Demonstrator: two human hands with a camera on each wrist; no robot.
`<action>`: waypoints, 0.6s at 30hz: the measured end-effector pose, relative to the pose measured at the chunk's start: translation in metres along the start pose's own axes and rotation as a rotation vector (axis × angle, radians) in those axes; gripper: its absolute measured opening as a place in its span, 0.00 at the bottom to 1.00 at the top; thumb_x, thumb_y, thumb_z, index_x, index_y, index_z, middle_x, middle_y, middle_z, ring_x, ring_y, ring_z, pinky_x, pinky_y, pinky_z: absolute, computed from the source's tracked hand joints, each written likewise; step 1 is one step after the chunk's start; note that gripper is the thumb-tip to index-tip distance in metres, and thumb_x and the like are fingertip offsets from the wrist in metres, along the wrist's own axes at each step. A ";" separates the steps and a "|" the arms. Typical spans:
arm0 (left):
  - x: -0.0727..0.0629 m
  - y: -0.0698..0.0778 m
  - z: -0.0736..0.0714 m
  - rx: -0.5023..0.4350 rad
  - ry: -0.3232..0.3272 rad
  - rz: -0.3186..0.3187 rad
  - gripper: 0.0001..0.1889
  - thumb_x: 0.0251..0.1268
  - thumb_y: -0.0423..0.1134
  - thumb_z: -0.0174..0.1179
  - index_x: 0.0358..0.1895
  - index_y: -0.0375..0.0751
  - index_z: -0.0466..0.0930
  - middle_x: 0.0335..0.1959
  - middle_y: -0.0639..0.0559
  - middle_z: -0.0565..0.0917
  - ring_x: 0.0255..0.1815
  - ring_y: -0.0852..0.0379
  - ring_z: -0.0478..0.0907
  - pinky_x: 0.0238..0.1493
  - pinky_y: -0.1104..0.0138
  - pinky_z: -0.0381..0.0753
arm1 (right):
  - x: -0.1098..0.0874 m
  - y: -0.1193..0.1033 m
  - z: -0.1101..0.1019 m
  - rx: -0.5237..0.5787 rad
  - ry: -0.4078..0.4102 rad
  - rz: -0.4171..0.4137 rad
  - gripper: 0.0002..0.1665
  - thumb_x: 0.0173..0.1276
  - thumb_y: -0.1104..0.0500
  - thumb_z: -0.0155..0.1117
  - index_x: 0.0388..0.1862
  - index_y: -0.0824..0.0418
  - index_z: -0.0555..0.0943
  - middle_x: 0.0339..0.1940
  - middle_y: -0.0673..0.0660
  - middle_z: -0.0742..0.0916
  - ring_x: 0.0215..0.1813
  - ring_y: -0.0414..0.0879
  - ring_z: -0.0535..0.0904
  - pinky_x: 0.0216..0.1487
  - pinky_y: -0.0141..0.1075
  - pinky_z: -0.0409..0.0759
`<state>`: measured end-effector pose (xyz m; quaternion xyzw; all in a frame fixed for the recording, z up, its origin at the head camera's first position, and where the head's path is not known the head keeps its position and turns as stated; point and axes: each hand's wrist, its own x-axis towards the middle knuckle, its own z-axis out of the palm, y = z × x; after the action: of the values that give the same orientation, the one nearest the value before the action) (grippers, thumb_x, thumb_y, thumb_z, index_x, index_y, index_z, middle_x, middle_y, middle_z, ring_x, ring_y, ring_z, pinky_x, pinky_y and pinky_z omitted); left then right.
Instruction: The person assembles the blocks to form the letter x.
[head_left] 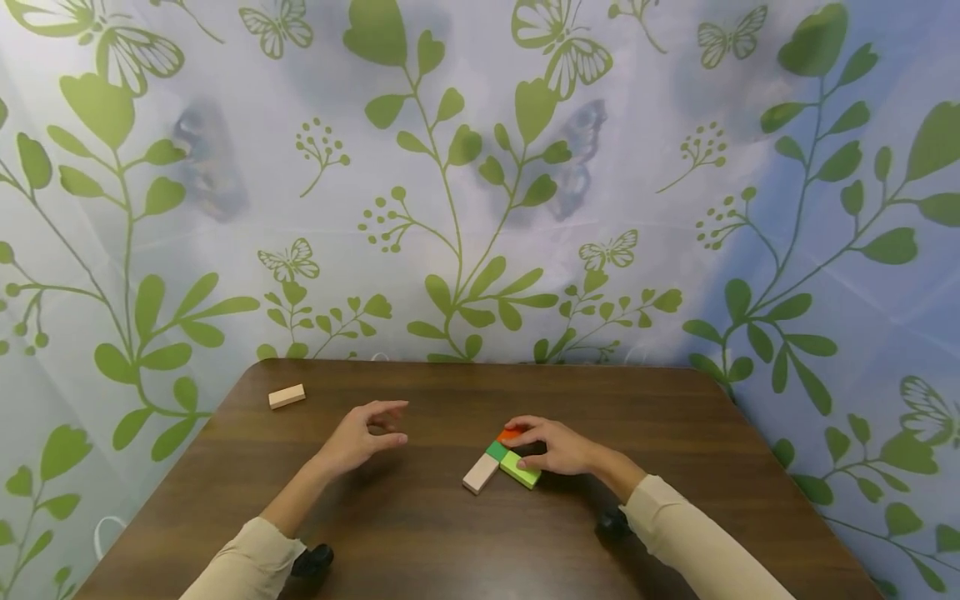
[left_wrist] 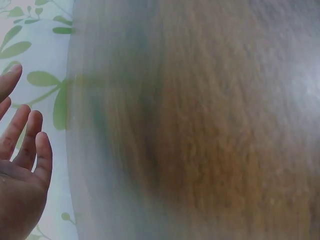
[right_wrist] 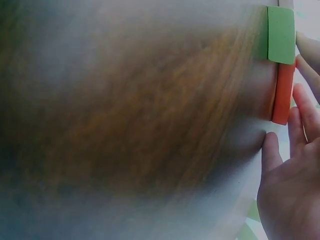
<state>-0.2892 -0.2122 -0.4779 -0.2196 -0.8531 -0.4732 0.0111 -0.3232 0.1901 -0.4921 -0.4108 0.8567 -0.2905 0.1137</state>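
Note:
My right hand (head_left: 562, 447) reaches over a small group of wooden blocks on the table. Its fingers touch the orange block (head_left: 508, 435), which they partly cover, while the thumb rests at the light green block (head_left: 519, 471). Between these sits a dark green block (head_left: 497, 451), with a pale wood block (head_left: 481, 473) extending toward the near left. In the right wrist view, extended fingers lie along the orange block (right_wrist: 283, 95), beside the green block (right_wrist: 281, 35). Farther left, my left hand (head_left: 363, 437) hovers above the table, fingers loosely bent and holding nothing.
A single pale wood block (head_left: 287, 397) lies near the back left corner of the brown table (head_left: 420, 542). Behind the table hangs a cloth (head_left: 480, 208) printed with leaves and butterflies. Dark straps with devices (head_left: 312, 561) sit under both wrists.

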 end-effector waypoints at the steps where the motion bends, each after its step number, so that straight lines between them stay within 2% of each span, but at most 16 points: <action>1: -0.001 -0.001 -0.002 -0.008 0.010 -0.005 0.30 0.65 0.39 0.74 0.69 0.37 0.77 0.57 0.34 0.81 0.53 0.41 0.82 0.47 0.56 0.81 | 0.000 0.000 0.000 0.000 -0.002 -0.001 0.28 0.73 0.53 0.70 0.70 0.58 0.80 0.74 0.60 0.73 0.74 0.60 0.67 0.69 0.61 0.66; 6: -0.007 -0.006 -0.013 -0.048 0.059 -0.016 0.30 0.64 0.38 0.74 0.69 0.36 0.77 0.59 0.33 0.80 0.53 0.37 0.81 0.45 0.61 0.82 | 0.001 0.000 0.001 -0.010 -0.001 0.009 0.28 0.74 0.53 0.70 0.71 0.57 0.80 0.74 0.59 0.73 0.74 0.59 0.67 0.69 0.60 0.66; 10: -0.010 -0.011 -0.028 -0.054 0.094 -0.025 0.30 0.64 0.35 0.74 0.69 0.34 0.77 0.58 0.32 0.80 0.52 0.36 0.82 0.41 0.63 0.83 | 0.001 0.000 0.000 -0.013 -0.005 0.016 0.29 0.74 0.52 0.70 0.71 0.56 0.80 0.75 0.58 0.73 0.74 0.59 0.67 0.69 0.60 0.66; 13: -0.011 -0.014 -0.042 -0.041 0.118 -0.039 0.30 0.64 0.35 0.74 0.68 0.33 0.77 0.57 0.33 0.80 0.51 0.39 0.82 0.38 0.63 0.83 | 0.001 0.000 0.000 -0.007 -0.006 0.018 0.29 0.74 0.53 0.70 0.71 0.56 0.80 0.75 0.58 0.73 0.74 0.59 0.67 0.69 0.60 0.66; 18: -0.015 -0.018 -0.064 0.018 0.145 -0.062 0.30 0.66 0.39 0.73 0.69 0.33 0.76 0.59 0.35 0.80 0.52 0.39 0.81 0.42 0.63 0.83 | 0.002 0.001 0.001 -0.003 -0.004 0.023 0.28 0.74 0.53 0.70 0.71 0.56 0.80 0.75 0.59 0.72 0.74 0.60 0.67 0.69 0.60 0.66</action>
<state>-0.2945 -0.2784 -0.4607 -0.1582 -0.8607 -0.4801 0.0605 -0.3242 0.1885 -0.4937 -0.4019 0.8615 -0.2869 0.1182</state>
